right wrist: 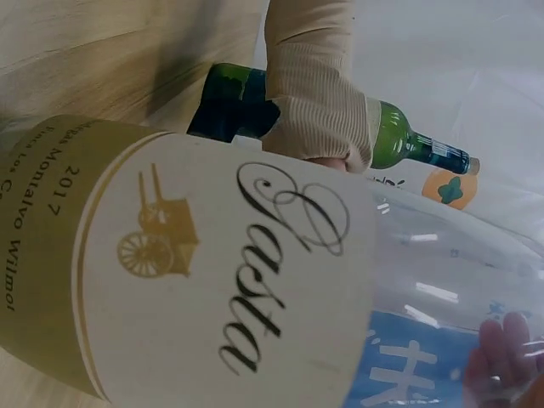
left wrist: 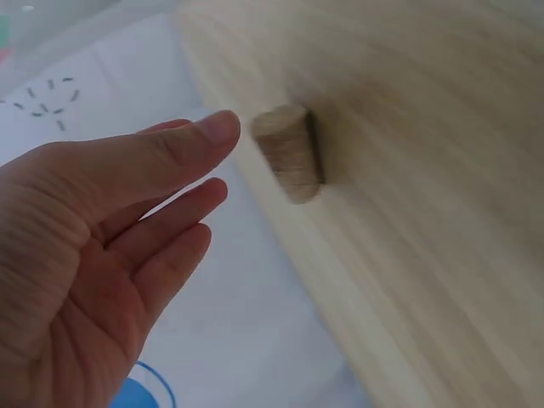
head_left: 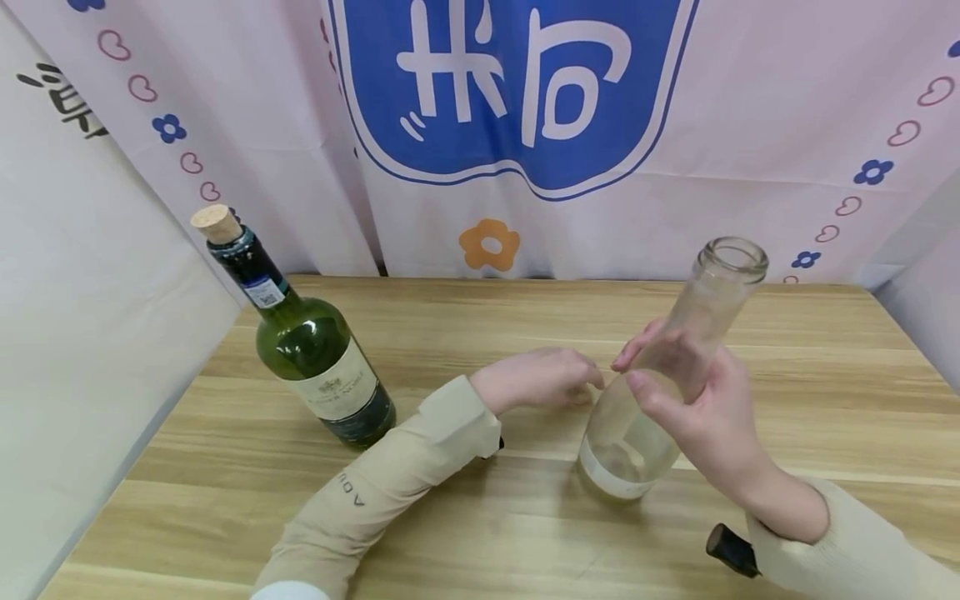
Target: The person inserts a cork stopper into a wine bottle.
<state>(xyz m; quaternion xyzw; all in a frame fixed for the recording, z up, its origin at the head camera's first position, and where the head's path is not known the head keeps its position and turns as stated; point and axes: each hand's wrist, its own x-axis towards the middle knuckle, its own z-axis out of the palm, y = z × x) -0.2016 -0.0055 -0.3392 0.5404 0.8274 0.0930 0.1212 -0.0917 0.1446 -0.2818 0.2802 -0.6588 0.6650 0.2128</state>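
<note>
My right hand [head_left: 708, 408] grips the clear glass bottle [head_left: 618, 446] around its shoulder and neck. This bottle tilts to the right, and its mouth is uncorked. In the right wrist view its label [right wrist: 229, 263] reads "Gasta". My left hand [left wrist: 110, 221] reaches between the two bottles, thumb and fingers loosely bent with nothing held. Just beyond its fingertips, a cork [left wrist: 289, 157] rests on the table in the left wrist view, apart from the fingers; the head view does not show it.
A green wine bottle [head_left: 311, 333] with a cork [head_left: 217, 224] in its mouth stands at the left, close to my left sleeve [head_left: 397, 467]. By the right sleeve is a short black cylinder [head_left: 731, 550]. A printed curtain [head_left: 420, 225] hangs behind the wooden table [head_left: 495, 533].
</note>
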